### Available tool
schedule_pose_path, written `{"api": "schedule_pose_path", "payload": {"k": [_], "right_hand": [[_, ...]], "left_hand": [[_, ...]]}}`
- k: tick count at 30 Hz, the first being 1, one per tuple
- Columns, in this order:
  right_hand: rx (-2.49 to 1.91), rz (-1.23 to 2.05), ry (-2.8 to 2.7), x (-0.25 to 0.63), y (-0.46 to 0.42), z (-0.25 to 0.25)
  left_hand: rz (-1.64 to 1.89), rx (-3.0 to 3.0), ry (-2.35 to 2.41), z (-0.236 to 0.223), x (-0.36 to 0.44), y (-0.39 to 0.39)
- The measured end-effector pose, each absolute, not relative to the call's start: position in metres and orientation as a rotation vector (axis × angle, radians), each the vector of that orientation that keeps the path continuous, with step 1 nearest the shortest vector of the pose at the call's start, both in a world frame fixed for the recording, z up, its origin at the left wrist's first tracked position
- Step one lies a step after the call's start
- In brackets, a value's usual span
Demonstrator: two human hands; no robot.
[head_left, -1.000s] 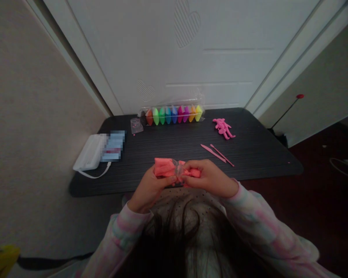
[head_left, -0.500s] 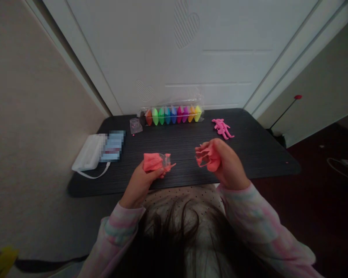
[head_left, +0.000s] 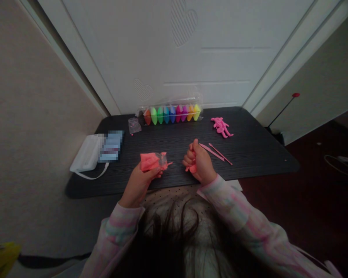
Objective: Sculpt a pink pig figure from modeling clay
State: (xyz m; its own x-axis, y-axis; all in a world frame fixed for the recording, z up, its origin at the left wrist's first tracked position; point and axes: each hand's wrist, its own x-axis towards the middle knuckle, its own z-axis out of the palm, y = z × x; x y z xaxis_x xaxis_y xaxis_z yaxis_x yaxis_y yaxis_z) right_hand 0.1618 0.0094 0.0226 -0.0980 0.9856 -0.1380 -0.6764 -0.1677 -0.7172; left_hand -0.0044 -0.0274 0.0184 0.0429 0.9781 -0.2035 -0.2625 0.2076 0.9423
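My left hand [head_left: 140,180] is closed on a small clear packet of coral modelling clay [head_left: 149,161], held over the front of the dark table. Strands of clay stick out of the packet's torn right end. To the right, my right hand [head_left: 199,162] makes a fist around a torn lump of coral clay [head_left: 191,168]; most of that lump is hidden by the fingers. Just beyond this fist, a pink modelling knife [head_left: 212,151] and a thin pink modelling stick [head_left: 220,154] lie on the table.
A clear pack of several coloured clay packets [head_left: 172,114] lies along the back of the table [head_left: 168,139]. Left of it is a crumpled clear wrapper [head_left: 134,125]. Pink moulded pieces [head_left: 222,127] lie back right. A white device [head_left: 87,153] with a cable occupies the left side.
My right hand has moved left and turned, its fingers curling tightly over the clay lump. The pink knife and stick it covered now show. My left hand has barely moved.
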Motion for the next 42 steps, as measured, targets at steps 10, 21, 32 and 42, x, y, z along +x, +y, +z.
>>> {"api": "schedule_pose_path", "payload": {"k": [10, 21, 32, 42], "right_hand": [[-0.651, 1.588, -0.684, 0.174, 0.009, 0.017], [-0.74, 1.66, -0.761, 0.177, 0.0, 0.014], [-0.706, 1.638, -0.781, 0.173, -0.002, 0.018], [-0.806, 1.592, -0.63, 0.179, 0.0, 0.024]], "left_hand": [[1.236, 0.735, 1.01, 0.015, -0.008, -0.026], [1.238, 0.714, 0.994, 0.013, -0.01, -0.025], [1.228, 0.712, 0.985, 0.016, -0.01, -0.026], [1.214, 0.72, 0.98, 0.016, -0.009, -0.026]]}}
